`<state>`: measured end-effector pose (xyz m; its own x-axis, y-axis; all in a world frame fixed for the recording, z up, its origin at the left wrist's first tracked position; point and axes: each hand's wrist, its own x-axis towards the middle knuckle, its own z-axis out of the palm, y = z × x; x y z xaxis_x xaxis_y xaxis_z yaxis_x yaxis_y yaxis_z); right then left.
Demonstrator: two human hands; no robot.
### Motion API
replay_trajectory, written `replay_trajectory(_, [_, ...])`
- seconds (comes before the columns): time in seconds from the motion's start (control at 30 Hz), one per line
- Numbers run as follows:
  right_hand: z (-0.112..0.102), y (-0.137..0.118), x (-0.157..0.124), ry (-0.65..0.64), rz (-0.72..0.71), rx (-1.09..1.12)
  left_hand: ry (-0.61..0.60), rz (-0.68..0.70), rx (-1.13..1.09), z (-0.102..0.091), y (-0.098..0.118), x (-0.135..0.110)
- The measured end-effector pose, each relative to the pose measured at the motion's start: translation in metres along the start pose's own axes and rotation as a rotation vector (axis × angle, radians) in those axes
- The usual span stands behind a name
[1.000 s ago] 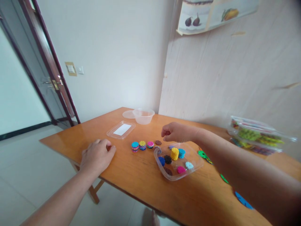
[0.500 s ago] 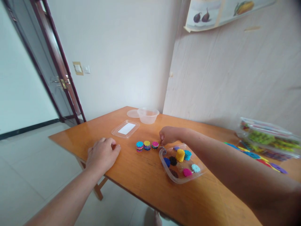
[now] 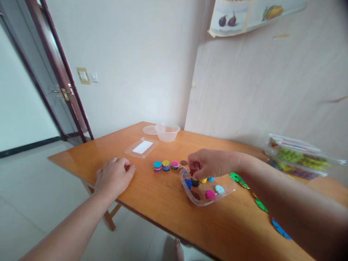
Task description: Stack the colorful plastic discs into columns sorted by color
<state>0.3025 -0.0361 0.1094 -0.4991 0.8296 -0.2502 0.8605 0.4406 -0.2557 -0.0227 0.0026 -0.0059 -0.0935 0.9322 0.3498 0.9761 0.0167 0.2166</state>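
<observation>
My right hand (image 3: 202, 164) is over the far left part of a clear plastic tray (image 3: 202, 203), fingers pinched on a brown notched disc (image 3: 193, 172), partly hidden by them. Inside the tray lie blue (image 3: 187, 183), black, pink (image 3: 210, 194) and pale blue discs (image 3: 219, 189); yellow ones are half covered by my hand. Left of the tray stand three small disc stacks, topped blue (image 3: 157, 165), yellow (image 3: 165, 164) and pink (image 3: 175, 164). A single brown disc (image 3: 184, 162) lies beside them. My left hand (image 3: 114, 177) rests on the table, holding nothing, thumb apart from loosely bent fingers.
A clear lid with a white label (image 3: 143, 147) lies farther back, near a translucent bowl (image 3: 167, 133) and its round lid (image 3: 149, 130). At the right, clear boxes of colourful pieces (image 3: 301, 157) are stacked. Larger flat discs (image 3: 261, 205) lie under my right forearm. The table's front edge (image 3: 163, 227) is close.
My right hand has moved from the table beyond the tray to over the tray. A brown disc now shows beside the pink-topped stack. The view has shifted slightly; my left hand stays resting.
</observation>
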Motion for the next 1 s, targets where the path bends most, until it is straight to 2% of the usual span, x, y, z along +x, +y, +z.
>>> replay_trajectory(0.2, [0.016,-0.013,-0.022,-0.165,-0.085,0.077,-0.011,0.0,0.006,-0.002,0.003,0.001])
replay_trajectory(0.27, [0.015,-0.011,-0.023,-0.142,-0.098,0.111,-0.015,-0.002,0.01,-0.004,0.004,0.001])
replay_trajectory(0.37, [0.007,-0.001,-0.017,-0.014,-0.066,0.125,-0.019,-0.005,0.013,-0.005,0.004,0.0])
replay_trajectory(0.5, [-0.002,0.018,0.007,0.155,0.033,0.091,-0.015,0.004,0.013,-0.003,0.003,0.0])
replay_trajectory(0.57, [-0.005,0.025,0.025,0.191,0.087,0.012,-0.014,0.004,0.01,-0.002,0.002,0.0])
replay_trajectory(0.73, [-0.006,0.031,0.066,0.076,0.175,-0.218,-0.007,0.001,0.01,-0.001,0.001,0.0])
replay_trajectory(1.0, [0.007,0.03,0.096,-0.032,0.126,-0.281,0.007,0.004,0.009,-0.001,0.002,-0.002])
